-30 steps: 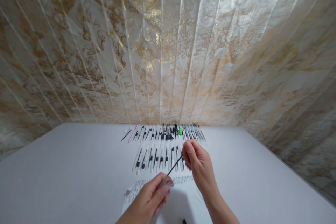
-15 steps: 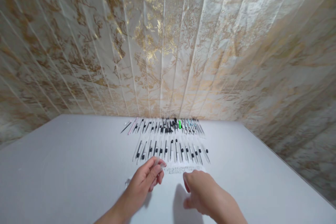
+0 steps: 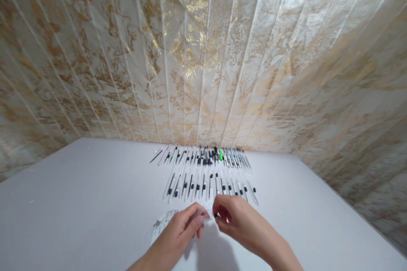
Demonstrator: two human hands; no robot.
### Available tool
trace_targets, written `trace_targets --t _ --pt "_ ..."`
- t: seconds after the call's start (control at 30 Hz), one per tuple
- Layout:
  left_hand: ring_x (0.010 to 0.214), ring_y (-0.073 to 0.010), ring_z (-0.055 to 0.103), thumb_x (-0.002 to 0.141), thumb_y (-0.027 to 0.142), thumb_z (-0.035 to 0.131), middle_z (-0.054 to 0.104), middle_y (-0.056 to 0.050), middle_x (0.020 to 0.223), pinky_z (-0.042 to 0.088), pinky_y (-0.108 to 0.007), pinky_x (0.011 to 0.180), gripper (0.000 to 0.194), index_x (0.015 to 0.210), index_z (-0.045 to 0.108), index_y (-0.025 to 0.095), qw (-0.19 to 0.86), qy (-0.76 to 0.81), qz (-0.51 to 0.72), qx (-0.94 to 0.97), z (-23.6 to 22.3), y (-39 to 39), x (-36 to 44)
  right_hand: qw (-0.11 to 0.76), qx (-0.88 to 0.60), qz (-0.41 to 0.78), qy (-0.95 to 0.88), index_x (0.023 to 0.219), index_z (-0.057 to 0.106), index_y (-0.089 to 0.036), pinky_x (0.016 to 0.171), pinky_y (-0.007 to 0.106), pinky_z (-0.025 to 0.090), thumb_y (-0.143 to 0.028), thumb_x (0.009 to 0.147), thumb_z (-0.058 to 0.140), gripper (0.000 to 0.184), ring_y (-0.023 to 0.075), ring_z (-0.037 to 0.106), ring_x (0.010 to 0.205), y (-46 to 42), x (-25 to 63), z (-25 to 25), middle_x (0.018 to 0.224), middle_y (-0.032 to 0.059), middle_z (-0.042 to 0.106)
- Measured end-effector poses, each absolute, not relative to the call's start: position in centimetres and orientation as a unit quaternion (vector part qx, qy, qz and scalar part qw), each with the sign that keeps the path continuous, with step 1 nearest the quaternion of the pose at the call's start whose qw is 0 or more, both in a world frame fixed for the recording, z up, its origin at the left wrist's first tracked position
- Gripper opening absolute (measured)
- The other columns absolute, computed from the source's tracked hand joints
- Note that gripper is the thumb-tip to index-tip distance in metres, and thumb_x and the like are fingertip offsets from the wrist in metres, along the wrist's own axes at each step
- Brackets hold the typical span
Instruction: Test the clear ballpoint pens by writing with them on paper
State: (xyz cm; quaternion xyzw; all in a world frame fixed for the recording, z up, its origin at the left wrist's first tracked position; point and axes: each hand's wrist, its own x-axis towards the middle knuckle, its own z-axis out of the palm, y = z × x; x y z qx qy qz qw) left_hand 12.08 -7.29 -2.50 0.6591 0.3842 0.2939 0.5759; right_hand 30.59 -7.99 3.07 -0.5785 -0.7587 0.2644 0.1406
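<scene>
My left hand (image 3: 187, 226) is closed around a clear, whitish pen barrel (image 3: 197, 213), gripped between thumb and fingers, its end pointing toward my right hand. A small black pen part (image 3: 216, 216) is pinched between the thumb and fingertips of my right hand (image 3: 238, 218); whether it is a cap or a grip I cannot tell. The two held pieces are close together but apart. Just beyond my hands lies a row of clear pens (image 3: 197, 187) with black parts, side by side on the white table (image 3: 95, 203).
Farther back is a denser row of pens and pen parts (image 3: 208, 161), including a bright green piece (image 3: 221, 155) and a pink pen (image 3: 164, 155). A sheet with dark marks (image 3: 163, 223) lies partly under my left hand. A gold-patterned pleated curtain (image 3: 178, 72) hangs behind the table.
My right hand has moved left toward my left hand, and a black piece now shows in its fingers. The left hand still holds the barrel. The view has shifted slightly.
</scene>
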Motion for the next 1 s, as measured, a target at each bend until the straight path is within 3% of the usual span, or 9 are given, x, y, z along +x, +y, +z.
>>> trace_targets --t 0.1,0.23,0.43,0.67,0.83,1.0 --pt "0.067 -0.0134 0.043 0.097 0.053 0.043 0.047 0.005 0.07 0.032 -0.025 0.065 0.038 0.082 0.055 0.021 0.595 0.381 0.294 0.644 -2.6 -7.4 12.2 0.298 -0.522 0.384 -0.701 0.08 0.057 -0.02 0.05 0.019 0.044 -0.01 0.076 0.051 0.013 0.0101 0.053 0.053 -8.0 30.6 4.2 0.064 -0.0046 0.058" --pt "0.064 -0.0122 0.038 0.095 0.058 0.043 0.042 0.005 0.069 0.03 -0.024 0.06 0.041 0.086 0.055 0.019 0.607 0.363 0.297 0.642 -2.7 -7.6 12.4 0.354 -0.486 0.446 -0.663 0.082 0.054 -0.02 0.046 0.02 0.048 -0.012 0.076 0.05 0.011 0.0104 0.053 0.053 -8.1 30.3 4.2 0.065 -0.0047 0.059" --pt "0.06 -0.0101 0.03 0.093 0.062 0.044 0.035 0.006 0.069 0.026 -0.023 0.054 0.045 0.087 0.052 0.018 0.626 0.348 0.28 0.64 -2.2 -7.8 12.2 0.339 -0.476 0.448 -0.676 0.084 0.058 -0.018 0.051 0.02 0.048 -0.01 0.078 0.051 0.012 0.0103 0.055 0.057 -7.9 30.1 3.4 0.065 -0.0037 0.061" --pt "0.059 -0.0101 0.034 0.093 0.061 0.046 0.038 0.006 0.067 0.026 -0.024 0.053 0.045 0.086 0.057 0.017 0.651 0.308 0.263 0.642 -1.5 -7.9 11.8 0.311 -0.451 0.487 -0.68 0.084 0.061 -0.018 0.053 0.021 0.05 -0.017 0.083 0.055 0.006 0.0121 0.058 0.061 -8.4 30.7 4.7 0.069 -0.0016 0.063" --pt "0.052 -0.0086 0.032 0.088 0.069 0.046 0.041 0.004 0.066 0.024 -0.023 0.049 0.055 0.088 0.061 0.016 0.719 0.233 0.233 0.612 -0.9 -8.6 12.4 0.235 -0.46 0.483 -0.708 0.083 0.059 -0.02 0.052 0.021 0.046 -0.021 0.085 0.056 0.004 0.012 0.056 0.057 -9.1 31.7 5.5 0.068 -0.0012 0.063" --pt "0.068 -0.0124 0.043 0.083 0.074 0.048 0.052 -0.002 0.082 0.033 -0.023 0.06 0.06 0.092 0.067 0.018 0.723 0.215 0.236 0.612 -0.7 -9.3 12.6 0.154 -0.459 0.451 -0.75 0.08 0.05 -0.024 0.051 0.021 0.037 -0.022 0.088 0.05 0.008 0.0112 0.047 0.054 -10.0 32.4 5.4 0.063 -0.004 0.058"
